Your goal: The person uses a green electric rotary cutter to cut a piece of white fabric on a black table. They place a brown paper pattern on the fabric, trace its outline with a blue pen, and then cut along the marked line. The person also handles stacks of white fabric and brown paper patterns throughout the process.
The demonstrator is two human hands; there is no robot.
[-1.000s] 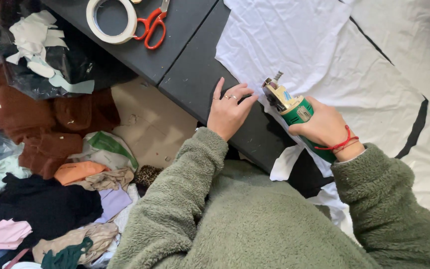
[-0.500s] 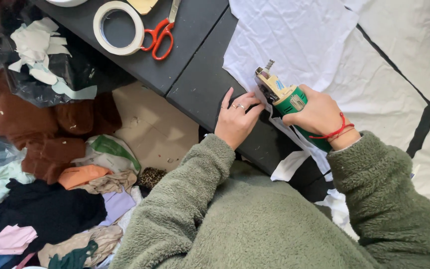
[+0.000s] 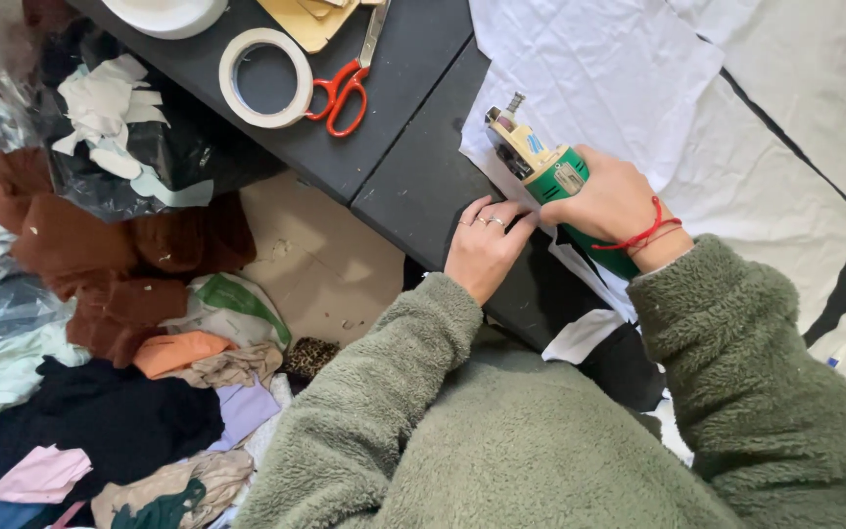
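While the right hand [image 3: 611,204] has its grip closed round the green body of the electric fabric cutter [image 3: 545,174], the tool's yellow head points up and away from that grip, sitting on the edge of the white fabric [image 3: 599,69] on the dark surface [image 3: 423,186]. Left hand [image 3: 482,245] lies flat just beside the grip, fingers together, pressing the surface and touching the cutter's near side, holding nothing. Well beyond the grip: red-handled scissors [image 3: 345,88] and a tape roll [image 3: 266,76]. Fabric scraps [image 3: 129,392] piled on the floor, far left of it.
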